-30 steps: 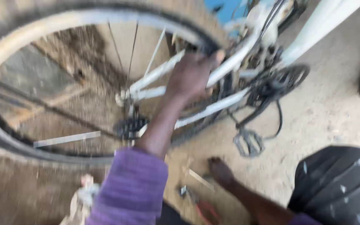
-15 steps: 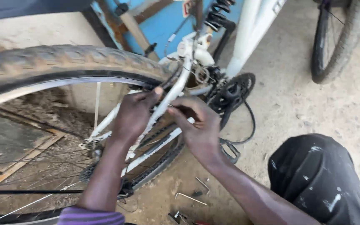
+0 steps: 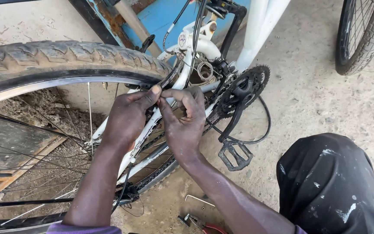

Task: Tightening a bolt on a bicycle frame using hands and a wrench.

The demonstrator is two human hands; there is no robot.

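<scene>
A thin black cable (image 3: 166,82) runs down along the white seat stay (image 3: 176,93) of the bicycle, close under the rear tyre (image 3: 66,56), and both hands meet on it there. The left hand (image 3: 128,117) has thumb and forefinger pressed together at the cable's upper part, and the right hand (image 3: 185,123) pinches right beside it, fingertips touching the left thumb; the pinch looks firm, as one would hold something thin and springy that would slip from a looser hold. Exactly what sits between the fingertips (cable end, ferrule or clip) is too small to tell.

The bike stands on its wheels on the concrete floor (image 3: 325,104), with the rear wheel's rim and spokes (image 3: 44,143) filling the left edge of the view, so the stay sits at a handy height for someone crouched beside it. Just right of the hands are the chainring (image 3: 249,84), the black crank and the pedal (image 3: 235,155), hanging low. On the floor near the bottom edge lie a hex key (image 3: 198,199) and red-handled pliers (image 3: 204,225), within the right arm's reach. The person's knee in paint-flecked black trousers (image 3: 334,182) fills the lower right corner, and another wheel (image 3: 362,32) stands at the upper right corner.
</scene>
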